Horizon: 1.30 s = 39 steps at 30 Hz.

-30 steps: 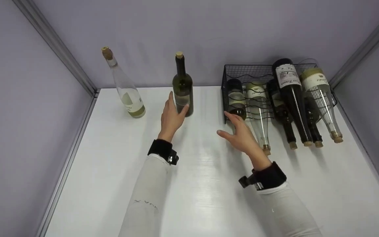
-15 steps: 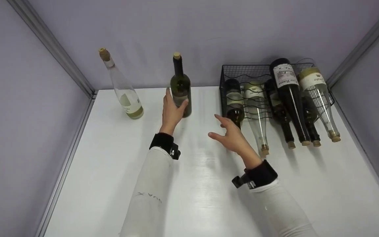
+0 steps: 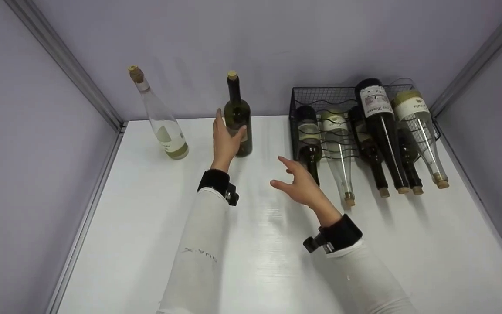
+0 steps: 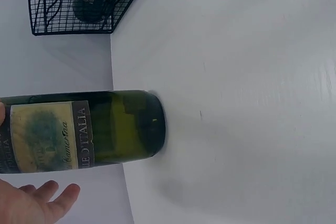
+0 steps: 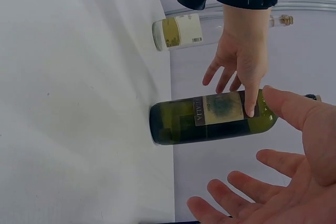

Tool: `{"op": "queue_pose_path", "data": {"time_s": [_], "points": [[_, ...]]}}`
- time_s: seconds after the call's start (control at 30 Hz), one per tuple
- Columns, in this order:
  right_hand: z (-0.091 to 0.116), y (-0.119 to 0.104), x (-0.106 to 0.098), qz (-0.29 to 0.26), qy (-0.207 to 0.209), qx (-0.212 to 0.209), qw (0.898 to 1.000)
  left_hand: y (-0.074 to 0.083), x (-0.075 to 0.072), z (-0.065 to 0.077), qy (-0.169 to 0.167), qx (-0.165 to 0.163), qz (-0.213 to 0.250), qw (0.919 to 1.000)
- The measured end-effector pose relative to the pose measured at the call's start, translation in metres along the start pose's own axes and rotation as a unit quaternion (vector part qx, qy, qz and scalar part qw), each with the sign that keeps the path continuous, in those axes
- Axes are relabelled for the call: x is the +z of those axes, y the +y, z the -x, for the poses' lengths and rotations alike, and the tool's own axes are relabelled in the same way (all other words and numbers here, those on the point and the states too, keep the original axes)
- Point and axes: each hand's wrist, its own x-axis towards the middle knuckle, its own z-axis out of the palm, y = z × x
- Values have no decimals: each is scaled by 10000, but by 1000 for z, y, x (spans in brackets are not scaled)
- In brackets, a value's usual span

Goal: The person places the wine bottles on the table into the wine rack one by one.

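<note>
A dark green wine bottle with a cork stands upright near the back wall. My left hand is around it, fingers straight along its left side and thumb across its front. In the left wrist view, several fingers stay apart from the glass, while the thumb tip lies at the label's edge. My right hand hovers over the table, fingers spread, holding nothing, between that bottle and the rack. The right wrist view shows the same bottle beyond the right hand.
A black wire rack at the back right holds several corked bottles lying necks forward, with a dark bottle and a clear bottle on top. A clear corked bottle stands at the back left. Grey walls border the white table.
My left hand has moved slightly farther back, closer around the green bottle, its thumb now over the front. My right hand has shifted left, away from the rack. The bottles stay put.
</note>
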Motion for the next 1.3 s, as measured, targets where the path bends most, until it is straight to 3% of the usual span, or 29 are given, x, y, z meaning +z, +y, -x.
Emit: {"op": "queue_pose_path", "data": {"time_s": [0.3, 0.53, 0.9, 1.1, 1.3], "points": [[0, 0, 2, -2, 11, 14, 10000, 2, -1, -1, -176, 8, 232, 9996], [1, -2, 3, -76, -20, 34, 10000, 1, 0, -2, -15, 11, 243, 9997], [2, 2, 0, -78, -40, -20, 10000, 2, 1, 1, -72, -50, 167, 9998], [2, 1, 0, -222, 17, -27, 9997, -2, 3, 6, 64, -89, 606, 9981], [4, 0, 0, -412, 4, 66, 9991, -5, 4, 14, 140, 165, 533, 9983]]}}
